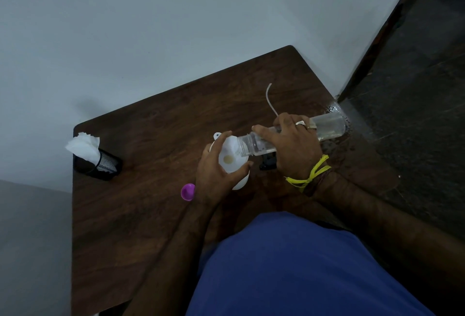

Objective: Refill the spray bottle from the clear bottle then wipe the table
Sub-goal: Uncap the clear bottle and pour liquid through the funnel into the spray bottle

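Item one: your right hand [293, 144] is wrapped round the clear bottle [329, 127], which lies tipped nearly level above the table [151, 215], its base out over the table's right edge and its open mouth at the rim of a white funnel [230, 147]. A shallow run of clear liquid lies along the bottle's lower side. Item two: your left hand [214, 172] curls its fingers and thumb round the funnel and the white spray bottle [241, 181] beneath it, near the middle of the table; the bottle's contents are hidden, and a pale brownish spot shows at the funnel's throat. Item three: a purple cap [188, 192], open side up, sits just left of your left wrist. Item four: a black mesh holder [107, 164] at the table's far left corner, lying tilted, with white tissue [84, 146] bunched out of its top. Item five: a thin white tube [270, 99] curves up behind your right hand; a small black part [268, 162], possibly the sprayer head, rests on the table under the clear bottle. Item six: yellow thread [309, 175] tied at your right wrist, a ring [300, 123] on one finger.
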